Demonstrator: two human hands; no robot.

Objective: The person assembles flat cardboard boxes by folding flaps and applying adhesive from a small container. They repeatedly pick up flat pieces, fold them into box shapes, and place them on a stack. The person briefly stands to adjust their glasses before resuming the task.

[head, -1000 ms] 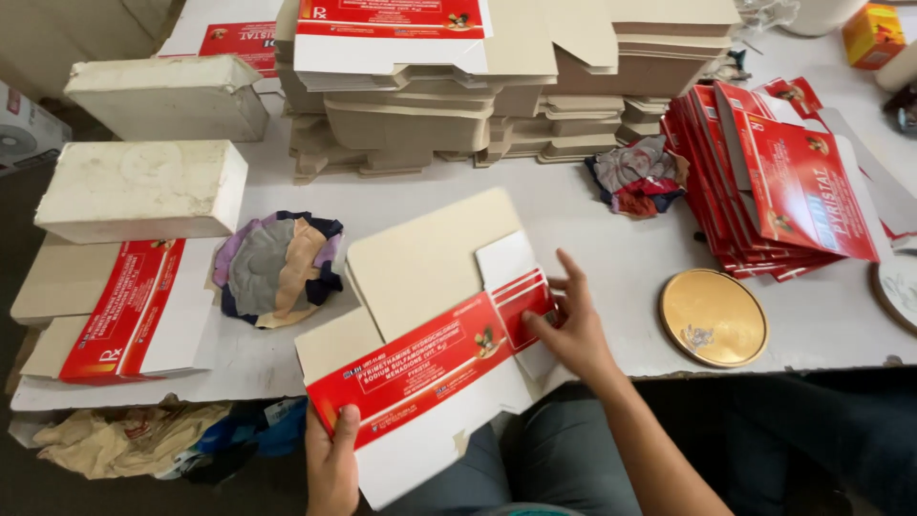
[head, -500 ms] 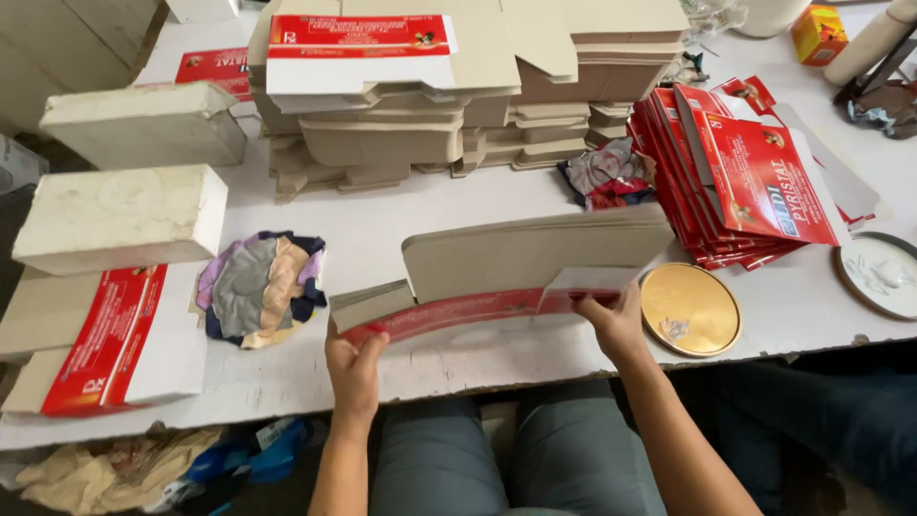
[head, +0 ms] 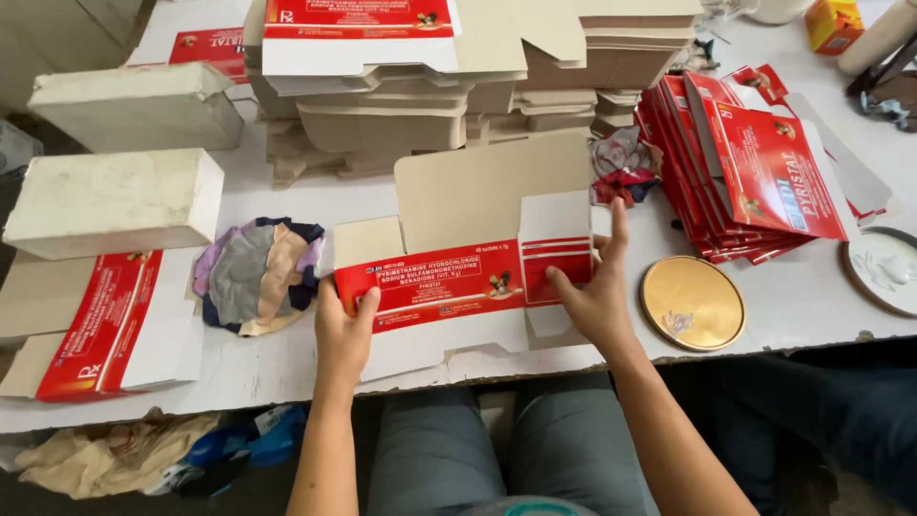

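Both hands grip one flat carton blank (head: pixel 458 258), red and white on its printed band and plain brown board on its raised flaps, at the near edge of the white counter (head: pixel 287 363). The left hand (head: pixel 342 330) is closed on the blank's left end, thumb on the red band and fingers (head: pixel 325 304) wrapped over its edge; their tips are hidden behind the board. The right hand (head: pixel 592 296) pinches the right end panel, thumb on the red stripe and one finger stretched up along the white flap; the other fingers are hidden behind it.

Just left of the left fingers lies a bundle of rags (head: pixel 256 275). Just right of the right fingers sits a round gold lid (head: pixel 693 303), and beyond it a leaning stack of red printed blanks (head: pixel 755 172). Beyond the fingers, piles of brown folded cartons (head: pixel 401 124) run off the top edge. Far left, two pale blocks (head: pixel 115 196) lie partly cut off.
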